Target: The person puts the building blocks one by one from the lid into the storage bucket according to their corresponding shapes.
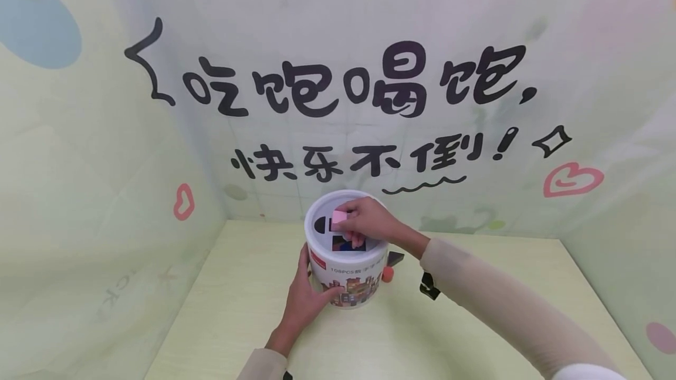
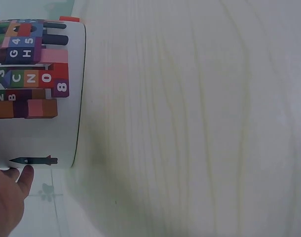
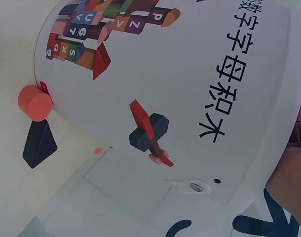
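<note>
A white toy-block bucket (image 1: 345,274) stands upright on the table, with printed coloured letter blocks on its side. Its white lid (image 1: 323,239) has shaped holes cut in it. My left hand (image 1: 306,304) holds the bucket low on its left side, thumb across the front and fingers along the side. Above the lid, my right hand (image 1: 369,220) pinches a pink block (image 1: 340,216) right at one of the holes. In the right wrist view the right hand (image 3: 291,168) shows only partly, at the lid's edge, and the pink block is hidden.
Beside the bucket on the right lie a red cylinder block (image 3: 35,103) and a dark triangular block (image 3: 40,144). The pale wooden table (image 1: 211,321) ends at a printed cloth wall (image 1: 296,133) behind and on both sides.
</note>
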The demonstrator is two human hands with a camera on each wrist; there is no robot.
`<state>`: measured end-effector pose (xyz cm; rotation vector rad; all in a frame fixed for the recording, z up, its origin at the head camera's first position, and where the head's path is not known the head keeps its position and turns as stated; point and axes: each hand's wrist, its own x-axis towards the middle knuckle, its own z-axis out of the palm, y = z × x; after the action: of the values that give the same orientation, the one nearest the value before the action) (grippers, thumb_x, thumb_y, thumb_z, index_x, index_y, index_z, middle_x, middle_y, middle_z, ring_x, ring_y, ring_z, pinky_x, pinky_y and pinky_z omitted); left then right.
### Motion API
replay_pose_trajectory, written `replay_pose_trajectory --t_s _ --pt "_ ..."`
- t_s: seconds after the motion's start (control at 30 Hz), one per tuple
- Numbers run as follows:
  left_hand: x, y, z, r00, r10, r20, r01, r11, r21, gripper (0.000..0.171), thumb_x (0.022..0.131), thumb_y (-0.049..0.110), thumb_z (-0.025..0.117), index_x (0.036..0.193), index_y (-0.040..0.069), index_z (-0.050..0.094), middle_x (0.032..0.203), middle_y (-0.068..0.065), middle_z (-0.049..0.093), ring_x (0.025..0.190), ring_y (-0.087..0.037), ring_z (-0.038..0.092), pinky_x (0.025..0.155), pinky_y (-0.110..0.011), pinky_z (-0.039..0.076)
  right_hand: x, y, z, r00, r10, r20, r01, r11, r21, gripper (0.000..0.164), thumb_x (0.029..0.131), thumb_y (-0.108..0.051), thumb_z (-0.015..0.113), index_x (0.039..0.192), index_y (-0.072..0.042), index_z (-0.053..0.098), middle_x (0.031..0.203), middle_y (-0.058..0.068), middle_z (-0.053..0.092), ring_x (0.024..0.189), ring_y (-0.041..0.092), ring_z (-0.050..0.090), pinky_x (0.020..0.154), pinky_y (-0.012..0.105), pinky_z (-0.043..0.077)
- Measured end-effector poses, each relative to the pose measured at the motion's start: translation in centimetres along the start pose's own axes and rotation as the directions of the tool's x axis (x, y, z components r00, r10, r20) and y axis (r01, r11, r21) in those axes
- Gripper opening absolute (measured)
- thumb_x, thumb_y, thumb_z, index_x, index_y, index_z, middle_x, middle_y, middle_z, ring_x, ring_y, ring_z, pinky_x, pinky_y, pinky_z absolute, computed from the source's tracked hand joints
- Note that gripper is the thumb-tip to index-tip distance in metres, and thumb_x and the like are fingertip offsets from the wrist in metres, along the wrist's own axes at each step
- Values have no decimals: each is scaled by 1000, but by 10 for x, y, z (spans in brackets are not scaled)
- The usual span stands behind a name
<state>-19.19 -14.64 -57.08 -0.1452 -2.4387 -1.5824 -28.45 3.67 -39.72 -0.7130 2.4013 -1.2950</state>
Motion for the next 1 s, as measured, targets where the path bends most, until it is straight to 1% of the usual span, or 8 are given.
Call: replay_pose_trajectory --t_s 0.17,0.27,0.4,0.57,0.7,0.77,0.87,1.0 --pt "-1 2 -1 1000 15 -1 -15 1000 0 121 66 54 84 155 41 2 158 7 28 143 -24 31 110 -51 39 -1 1 -2 1000 12 -15 -12 1000 18 32 87 -17 73 116 -7 68 62 7 65 47 17 60 49 32 56" --pt "-1 2 -1 1000 17 -3 -17 1000 2 121 66 53 85 155 40 2 158 6 29 143 -24 32 110 -51 40 -2 2 -5 999 18 -29 -18 1000 16 37 87 -15 71 122 -5 66 63 7 66 47 18 61 49 33 57" --pt "0 1 -1 1000 8 -9 -8 1000 8 121 65 55 84 154 41 3 157 7 29 143 -23 32 110 -49 40 -5 4 -10 997 48 -63 -48 999 14 37 86 -16 72 122 -6 67 63 8 66 48 19 62 51 34 58" --pt "-1 1 0 1000 -3 -13 3 1000 2 121 64 57 84 154 42 5 158 7 28 144 -23 31 111 -50 38 -10 11 -18 989 101 -110 -99 995 21 38 86 -18 73 122 -8 67 62 7 66 49 19 62 52 32 57" --pt "-2 0 1 1000 -7 -22 6 1000 -6 121 64 57 84 154 42 5 158 6 28 144 -25 29 113 -54 33 -13 15 -23 983 132 -129 -123 989 76 37 86 -16 73 122 -9 67 63 8 66 50 18 62 53 32 58" --pt "-1 -1 2 1000 -7 -24 7 1000 -22 121 63 57 85 154 43 6 158 7 28 145 -24 29 114 -57 29 -14 16 -24 982 135 -130 -123 987 103 37 86 -14 73 122 -8 66 63 9 66 50 18 62 53 33 58" --pt "0 -1 4 1000 5 -25 -6 999 -49 125 61 55 87 154 42 5 157 9 29 144 -22 29 116 -58 25 -14 18 -25 983 133 -129 -117 985 124 37 86 -14 73 122 -8 66 63 9 66 49 18 61 53 33 58" --pt "3 -1 8 999 44 -25 -45 996 -76 130 59 50 90 154 40 2 153 10 33 140 -20 34 116 -57 27 -14 18 -25 984 123 -133 -105 986 130 37 86 -13 73 122 -7 67 63 9 66 48 17 60 52 32 57"
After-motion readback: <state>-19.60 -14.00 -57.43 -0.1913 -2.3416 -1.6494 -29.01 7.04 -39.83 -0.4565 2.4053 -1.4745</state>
